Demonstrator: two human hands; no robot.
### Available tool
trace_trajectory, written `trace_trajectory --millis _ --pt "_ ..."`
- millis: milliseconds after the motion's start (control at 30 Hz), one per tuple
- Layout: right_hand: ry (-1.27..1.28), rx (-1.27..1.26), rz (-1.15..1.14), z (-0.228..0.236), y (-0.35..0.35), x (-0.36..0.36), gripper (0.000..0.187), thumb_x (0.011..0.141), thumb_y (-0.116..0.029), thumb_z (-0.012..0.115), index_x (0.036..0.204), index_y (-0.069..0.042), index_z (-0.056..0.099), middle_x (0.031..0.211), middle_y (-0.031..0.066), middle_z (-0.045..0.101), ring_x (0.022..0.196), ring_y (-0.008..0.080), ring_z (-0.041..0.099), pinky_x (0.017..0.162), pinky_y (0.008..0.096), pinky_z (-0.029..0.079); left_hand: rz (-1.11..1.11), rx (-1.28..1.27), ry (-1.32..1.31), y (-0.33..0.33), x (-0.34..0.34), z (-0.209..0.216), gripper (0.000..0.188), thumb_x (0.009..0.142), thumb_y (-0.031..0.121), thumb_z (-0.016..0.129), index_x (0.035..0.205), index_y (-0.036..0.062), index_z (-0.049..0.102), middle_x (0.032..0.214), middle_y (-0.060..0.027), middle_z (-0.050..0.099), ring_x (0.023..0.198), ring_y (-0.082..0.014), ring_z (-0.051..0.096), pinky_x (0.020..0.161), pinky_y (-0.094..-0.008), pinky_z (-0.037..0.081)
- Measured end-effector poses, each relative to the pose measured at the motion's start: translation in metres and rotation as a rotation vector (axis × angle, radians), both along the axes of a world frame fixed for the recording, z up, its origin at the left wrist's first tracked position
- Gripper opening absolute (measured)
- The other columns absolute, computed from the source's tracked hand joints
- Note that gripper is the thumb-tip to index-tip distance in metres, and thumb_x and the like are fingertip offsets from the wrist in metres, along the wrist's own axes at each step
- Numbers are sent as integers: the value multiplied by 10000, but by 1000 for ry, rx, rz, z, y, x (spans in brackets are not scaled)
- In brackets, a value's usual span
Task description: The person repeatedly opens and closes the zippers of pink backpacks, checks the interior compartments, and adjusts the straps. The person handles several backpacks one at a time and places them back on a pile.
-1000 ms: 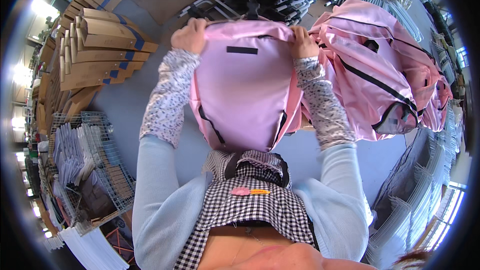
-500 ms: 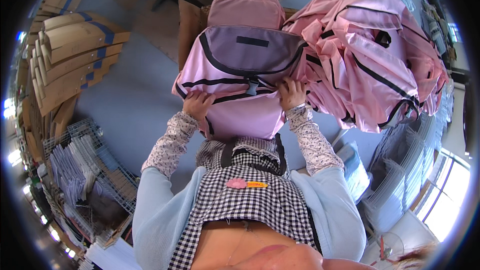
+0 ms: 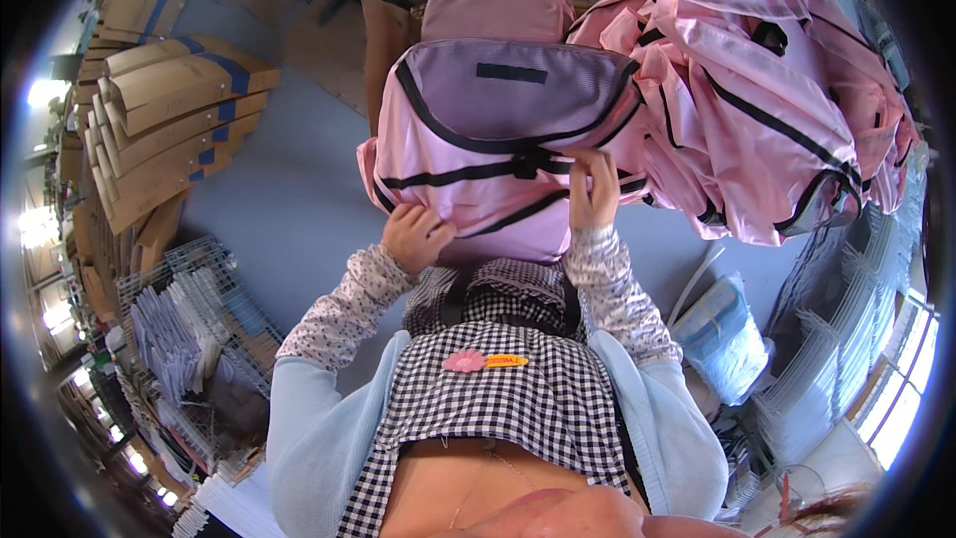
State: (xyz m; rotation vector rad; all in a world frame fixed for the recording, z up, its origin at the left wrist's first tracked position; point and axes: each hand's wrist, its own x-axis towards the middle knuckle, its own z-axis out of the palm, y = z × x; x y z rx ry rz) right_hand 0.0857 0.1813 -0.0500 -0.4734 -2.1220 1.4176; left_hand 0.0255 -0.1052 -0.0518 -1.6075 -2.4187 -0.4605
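Two hands grip one pink backpack at the middle of the view. The left hand, at seven o'clock of the bag, is curled shut on the fabric of its lower edge, knuckles bunched. The right hand, at five o'clock of the bag, lies with fingers extended up the front panel, close beside the black buckle; whether those fingers pinch the strap or only press on it I cannot tell.

The backpack is smooth woven cloth with a slight sheen, rounded at the top, pale pink in the body with a greyer lilac top pocket. Black piping outlines that pocket in an arch, one small black rectangular patch sits on it, and two black straps cross the front and meet at the buckle. It rests in front of the person's chest, its lower edge touching the checked black-and-white apron.

At twelve o'clock a second, darker pink bag stands just behind it, against a brown cardboard box. At two o'clock a heap of pink backpacks lies slumped, at least three, with the same black trim, touching the held bag's right side. At ten o'clock a stack of flat folded cartons, tan with blue stripes, leans in a fan. At eight o'clock a wire basket holds pale folded sheets. At four o'clock a light blue plastic-wrapped bundle sits on the grey floor.
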Motion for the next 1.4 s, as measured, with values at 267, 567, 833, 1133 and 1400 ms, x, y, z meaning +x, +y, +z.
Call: trace_trajectory --millis 267,567,833,1133,1400 --pt "-369 519 150 31 -16 -26 340 764 -354 781 978 -103 701 913 80 671 901 305 654 811 404 513 26 46 -2 11 27 31 184 670 130 665 849 125 622 743 -28 520 658 -211 564 607 -344 444" --pt "-208 159 64 6 -8 -2 255 736 -175 706 975 -91 678 891 96 648 832 311 653 746 414 532 63 43 -11 17 41 40 195 665 96 675 852 107 622 726 -38 512 652 -226 560 629 -351 460" --pt "-194 390 52 14 -9 0 387 724 -389 792 951 -117 635 922 62 601 862 273 633 748 412 466 -13 23 -33 31 50 61 200 644 102 679 835 103 623 726 -37 521 632 -221 559 608 -347 457" --pt "-55 478 37 12 -6 0 189 787 -257 721 930 -145 668 891 59 593 821 265 633 729 398 467 -76 56 -54 36 60 72 220 620 133 683 832 106 630 724 -31 533 640 -223 564 596 -346 454" --pt "-111 444 193 26 2 7 246 750 -247 734 973 -176 656 920 57 568 894 276 604 760 412 461 -81 6 -66 35 56 75 221 644 130 708 844 93 622 746 -46 560 668 -236 582 636 -357 472"
